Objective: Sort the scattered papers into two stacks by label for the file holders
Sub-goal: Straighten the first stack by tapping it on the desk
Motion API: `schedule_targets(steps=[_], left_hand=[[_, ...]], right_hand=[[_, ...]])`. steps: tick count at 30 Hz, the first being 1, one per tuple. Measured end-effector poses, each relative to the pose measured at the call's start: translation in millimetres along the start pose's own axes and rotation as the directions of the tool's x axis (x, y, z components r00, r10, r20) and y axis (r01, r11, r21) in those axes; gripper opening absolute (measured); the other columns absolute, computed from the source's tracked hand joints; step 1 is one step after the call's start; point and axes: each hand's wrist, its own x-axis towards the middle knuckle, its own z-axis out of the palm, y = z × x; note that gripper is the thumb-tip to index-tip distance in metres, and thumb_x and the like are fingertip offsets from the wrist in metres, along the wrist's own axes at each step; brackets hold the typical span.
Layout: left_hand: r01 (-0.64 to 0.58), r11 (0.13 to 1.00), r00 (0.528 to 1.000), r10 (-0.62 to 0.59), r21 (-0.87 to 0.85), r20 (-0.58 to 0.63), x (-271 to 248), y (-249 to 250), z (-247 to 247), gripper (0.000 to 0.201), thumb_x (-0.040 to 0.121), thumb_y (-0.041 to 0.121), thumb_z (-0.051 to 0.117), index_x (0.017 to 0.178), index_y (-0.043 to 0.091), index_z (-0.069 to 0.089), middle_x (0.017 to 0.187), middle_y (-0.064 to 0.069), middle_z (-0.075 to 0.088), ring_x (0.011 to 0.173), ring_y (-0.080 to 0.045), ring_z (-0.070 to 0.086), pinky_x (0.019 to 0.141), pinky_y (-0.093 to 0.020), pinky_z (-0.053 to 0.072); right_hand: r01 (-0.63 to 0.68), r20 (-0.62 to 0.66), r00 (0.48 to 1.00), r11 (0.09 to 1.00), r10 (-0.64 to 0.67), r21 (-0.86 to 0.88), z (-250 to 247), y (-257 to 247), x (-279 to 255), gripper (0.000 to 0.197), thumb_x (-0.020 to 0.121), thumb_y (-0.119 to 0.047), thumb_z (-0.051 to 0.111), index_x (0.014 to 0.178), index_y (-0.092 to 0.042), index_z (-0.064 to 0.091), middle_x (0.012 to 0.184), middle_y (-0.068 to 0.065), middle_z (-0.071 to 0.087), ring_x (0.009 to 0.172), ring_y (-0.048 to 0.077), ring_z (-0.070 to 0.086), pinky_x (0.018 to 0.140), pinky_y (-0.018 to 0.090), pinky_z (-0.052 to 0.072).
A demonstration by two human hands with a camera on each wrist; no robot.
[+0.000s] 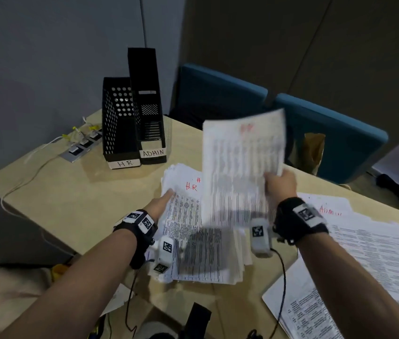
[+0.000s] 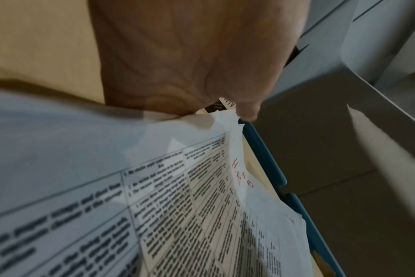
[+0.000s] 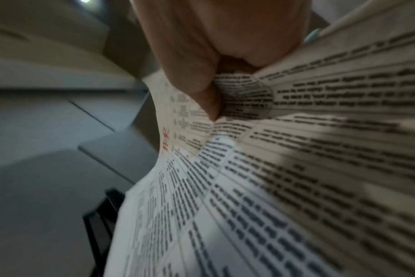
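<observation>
My right hand (image 1: 280, 183) pinches a printed sheet (image 1: 241, 165) by its right edge and holds it up, blurred, over the table; a red label shows near its top. The right wrist view shows the thumb (image 3: 201, 82) pressed on the sheet (image 3: 284, 178). Below it lies a thick stack of papers marked H.R in red (image 1: 193, 216). My left hand (image 1: 163, 203) rests with straight fingers on that stack's left edge (image 2: 190, 196). A spread of sheets marked ADMIN (image 1: 374, 250) covers the table at right.
Two black file holders stand at the back of the wooden table (image 1: 71, 199): one labelled H.R (image 1: 120, 126), one labelled ADMIN (image 1: 148, 106). A power strip with cables (image 1: 81, 145) sits left of them. Blue chairs (image 1: 328, 133) stand behind the table.
</observation>
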Motion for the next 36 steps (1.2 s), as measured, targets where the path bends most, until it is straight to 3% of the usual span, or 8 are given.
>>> schedule_targets(steps=[6, 10, 15, 19, 23, 27, 30, 36], left_hand=[[-0.050, 0.978, 0.999, 0.054, -0.201, 0.010, 6, -3, 1, 0.075, 0.095, 0.061, 0.037, 0.156, 0.027, 0.008, 0.163, 0.000, 0.008, 0.150, -0.021, 0.010, 0.121, -0.045, 0.008], [-0.009, 0.985, 1.000, 0.007, -0.174, -0.010, 14, -5, 2, 0.077, 0.088, 0.054, 0.058, 0.152, 0.021, 0.030, 0.161, -0.005, 0.020, 0.149, -0.025, 0.017, 0.117, -0.046, 0.014], [0.016, 1.000, 0.994, -0.013, 0.022, -0.107, 18, -11, -1, 0.085, 0.074, 0.040, 0.081, 0.141, 0.004, 0.044, 0.144, -0.015, 0.048, 0.130, -0.034, 0.047, 0.097, -0.039, 0.040], [-0.077, 0.995, 0.996, 0.079, 0.067, -0.035, 23, -17, 8, 0.054, 0.075, 0.002, 0.077, 0.126, 0.006, 0.059, 0.129, -0.015, 0.063, 0.115, -0.031, 0.060, 0.104, -0.044, 0.045], [-0.246, 0.969, 0.969, 0.246, -0.008, -0.023, 1, -5, 19, 0.054, 0.083, -0.008, 0.067, 0.132, 0.010, 0.054, 0.126, -0.007, 0.062, 0.118, -0.029, 0.057, 0.102, -0.039, 0.044], [-0.391, 0.913, 0.918, 0.397, -0.120, 0.028, -34, 18, 24, 0.052, 0.089, -0.008, 0.058, 0.136, 0.010, 0.048, 0.116, 0.001, 0.058, 0.102, -0.014, 0.057, 0.073, -0.015, 0.047], [-0.482, 0.866, 0.874, 0.485, -0.134, -0.010, -46, 35, 26, 0.047, 0.090, -0.002, 0.061, 0.135, 0.010, 0.049, 0.114, 0.002, 0.060, 0.092, -0.007, 0.060, 0.063, -0.010, 0.050], [-0.624, 0.770, 0.781, 0.605, -0.135, -0.155, -48, 53, 33, 0.041, 0.090, 0.003, 0.063, 0.130, 0.006, 0.055, 0.122, -0.004, 0.063, 0.113, -0.019, 0.059, 0.099, -0.038, 0.048]], right_hand=[[-0.094, 0.180, 0.969, 0.923, 0.171, -0.373, 38, 72, -38, 0.023, 0.087, -0.009, 0.056, 0.104, 0.001, 0.068, 0.087, 0.014, 0.066, 0.080, 0.028, 0.062, 0.068, 0.031, 0.051], [-0.224, 0.107, 0.951, 0.887, 0.289, -0.403, 55, 90, -47, 0.047, 0.081, -0.031, 0.064, 0.124, -0.015, 0.054, 0.120, 0.010, 0.060, 0.116, 0.034, 0.052, 0.097, 0.046, 0.046], [-0.127, 0.138, 0.962, 0.833, 0.236, -0.538, 60, 100, -58, 0.082, 0.089, -0.040, 0.056, 0.151, -0.007, 0.013, 0.153, 0.017, 0.032, 0.140, 0.035, 0.032, 0.115, 0.050, 0.024], [-0.044, 0.283, 0.937, 0.877, 0.202, -0.479, 72, 107, -66, 0.080, 0.094, -0.032, 0.050, 0.153, -0.009, 0.001, 0.160, 0.016, 0.014, 0.146, 0.034, 0.020, 0.119, 0.049, 0.015], [-0.195, 0.289, 0.931, 0.973, 0.223, -0.122, 56, 90, -54, 0.092, 0.088, -0.006, 0.059, 0.153, -0.012, -0.006, 0.159, 0.020, 0.013, 0.143, 0.036, 0.024, 0.113, 0.048, 0.030], [-0.326, 0.257, 0.922, 0.938, 0.288, 0.120, 21, 64, -33, 0.093, 0.080, -0.002, 0.068, 0.152, -0.006, 0.010, 0.153, 0.019, 0.030, 0.137, 0.036, 0.035, 0.107, 0.046, 0.035], [-0.188, 0.249, 0.958, 0.965, 0.140, 0.182, 7, 38, -29, 0.049, 0.082, 0.000, 0.063, 0.129, -0.006, 0.054, 0.129, 0.011, 0.062, 0.115, 0.029, 0.059, 0.098, 0.041, 0.046], [0.087, 0.174, 0.970, 0.909, -0.170, 0.407, -9, -3, -45, 0.027, 0.092, -0.004, 0.052, 0.105, -0.027, 0.059, 0.110, 0.001, 0.069, 0.104, 0.017, 0.066, 0.088, 0.037, 0.054]])
